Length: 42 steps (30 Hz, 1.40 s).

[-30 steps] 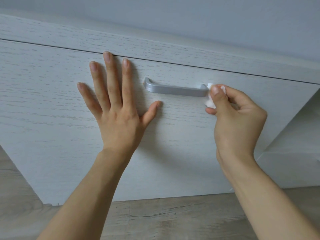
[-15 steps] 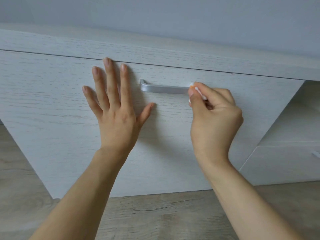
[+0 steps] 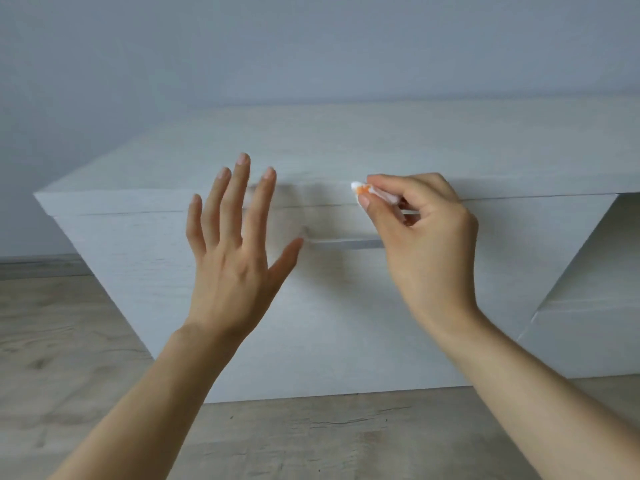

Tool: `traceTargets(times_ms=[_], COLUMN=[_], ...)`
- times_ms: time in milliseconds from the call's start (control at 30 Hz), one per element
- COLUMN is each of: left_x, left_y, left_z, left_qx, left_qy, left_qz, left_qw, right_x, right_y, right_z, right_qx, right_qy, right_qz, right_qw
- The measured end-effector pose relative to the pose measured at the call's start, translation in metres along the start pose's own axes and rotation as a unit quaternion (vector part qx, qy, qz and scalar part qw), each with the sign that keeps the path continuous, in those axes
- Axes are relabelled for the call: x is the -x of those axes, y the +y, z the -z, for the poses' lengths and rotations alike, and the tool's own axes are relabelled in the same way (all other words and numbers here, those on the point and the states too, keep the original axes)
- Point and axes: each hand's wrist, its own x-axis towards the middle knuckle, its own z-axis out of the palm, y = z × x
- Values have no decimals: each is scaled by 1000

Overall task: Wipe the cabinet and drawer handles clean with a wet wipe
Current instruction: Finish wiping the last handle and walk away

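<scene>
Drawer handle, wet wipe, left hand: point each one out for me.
Drawer handle [image 3: 346,243], head view, middle of its blurred bar.
Wet wipe [image 3: 356,186], head view, white tip beyond the fingers.
Left hand [image 3: 232,268], head view, back of hand.

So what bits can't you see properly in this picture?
- Handle: head view, blurred by motion; its right end is hidden behind the right hand.
- Wipe: mostly covered by the pinching fingers; only a white and orange tip shows.
- Left hand: cannot tell if it touches the drawer front.
- Cabinet: right side cut off by the frame edge.
</scene>
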Motion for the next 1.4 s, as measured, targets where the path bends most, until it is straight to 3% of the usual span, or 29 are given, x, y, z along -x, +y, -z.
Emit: traceTargets(times_ms=[133,200,400,500,800,1100,1400], left_x=[-58,-100,-285,-383,-597,-675,-714], left_y=[14,25,61,84,223,413,600], left_z=[34,54,118,151,231,248,197], left_qx=[-10,-18,-37,-30,16,70,115], left_qy=[-105,-180,-366,-419,-384,-318,-289], left_qz=[-44,-37,-61,-78,-169,-244,-327], left_qw=[993,983,928,904,908,913,892], right_x=[-40,-79,-246,-331,-499,-565,-588], right_y=[-29,-50,-133,-184,-294,-334,-291], right_z=[33,50,107,148,322,530,691], right_qx=[120,162,247,310,465,468,462], right_qy=[-128,-172,-233,-266,-276,-119,-26], right_qz=[24,-22,-129,-165,-162,-189,-218], right_qw=[984,971,932,897,825,855,859])
